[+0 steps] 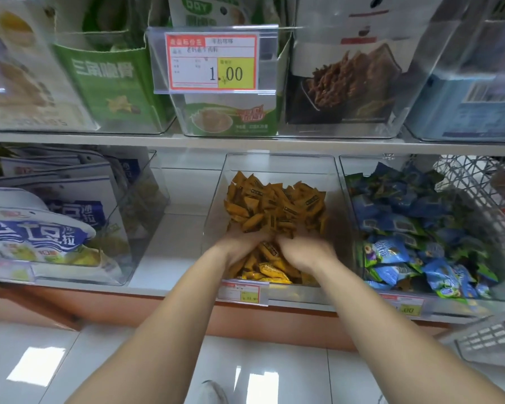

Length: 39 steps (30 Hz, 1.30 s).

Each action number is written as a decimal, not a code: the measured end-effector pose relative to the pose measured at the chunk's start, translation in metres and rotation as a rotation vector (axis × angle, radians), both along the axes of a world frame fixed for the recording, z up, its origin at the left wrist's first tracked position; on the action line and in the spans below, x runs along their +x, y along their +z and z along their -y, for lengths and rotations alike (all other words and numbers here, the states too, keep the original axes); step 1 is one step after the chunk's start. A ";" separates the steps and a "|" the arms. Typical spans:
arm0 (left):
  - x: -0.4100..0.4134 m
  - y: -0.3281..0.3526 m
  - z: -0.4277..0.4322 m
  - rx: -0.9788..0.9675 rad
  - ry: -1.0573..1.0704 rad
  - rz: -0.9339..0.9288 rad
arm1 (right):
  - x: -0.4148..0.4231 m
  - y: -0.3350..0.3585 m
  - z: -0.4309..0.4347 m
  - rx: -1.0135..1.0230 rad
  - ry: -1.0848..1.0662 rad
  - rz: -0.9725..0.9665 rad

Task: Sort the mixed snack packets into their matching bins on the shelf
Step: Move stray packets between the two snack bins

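Clear middle bin [280,163]: its front price tag [241,293] is too blurred to read. Inside the bin, orange packets [274,202] are heaped at the back and lie under both wrists. The left hand [239,243] and right hand [303,249] are side by side with their fingers buried among the packets, so whether either grasps anything cannot be determined.

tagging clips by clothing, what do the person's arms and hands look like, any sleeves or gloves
The left hand and right hand are ungloved. Both forearms are bare to the frame edge: no sleeves, watch or bracelet. The fingers are hidden, so rings cannot be told.
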<state>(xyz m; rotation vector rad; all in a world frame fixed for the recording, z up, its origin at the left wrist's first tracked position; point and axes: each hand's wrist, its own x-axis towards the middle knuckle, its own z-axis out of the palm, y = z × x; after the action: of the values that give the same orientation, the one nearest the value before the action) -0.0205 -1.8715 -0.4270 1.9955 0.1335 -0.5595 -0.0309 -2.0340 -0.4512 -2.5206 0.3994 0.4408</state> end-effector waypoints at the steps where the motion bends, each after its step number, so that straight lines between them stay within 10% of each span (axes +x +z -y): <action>1: 0.001 -0.001 0.000 -0.067 0.014 -0.042 | 0.001 0.000 0.002 0.075 -0.041 0.009; 16: 0.013 -0.013 0.004 -0.666 0.105 -0.368 | 0.015 0.022 0.001 0.763 -0.302 0.031; 29: 0.011 0.013 0.001 -0.822 0.262 -0.055 | 0.037 0.079 0.041 0.908 -0.123 0.021; 35: -0.009 0.028 -0.008 -0.222 0.117 0.326 | 0.019 0.097 0.028 0.232 0.147 0.346; 39: -0.029 0.025 -0.012 0.100 0.002 0.181 | -0.009 0.084 0.011 -0.100 0.366 -0.033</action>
<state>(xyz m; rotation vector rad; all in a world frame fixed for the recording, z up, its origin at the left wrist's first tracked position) -0.0492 -1.8594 -0.4022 2.1323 0.0528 -0.3745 -0.0395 -2.0452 -0.3677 -2.6925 -0.0341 0.6142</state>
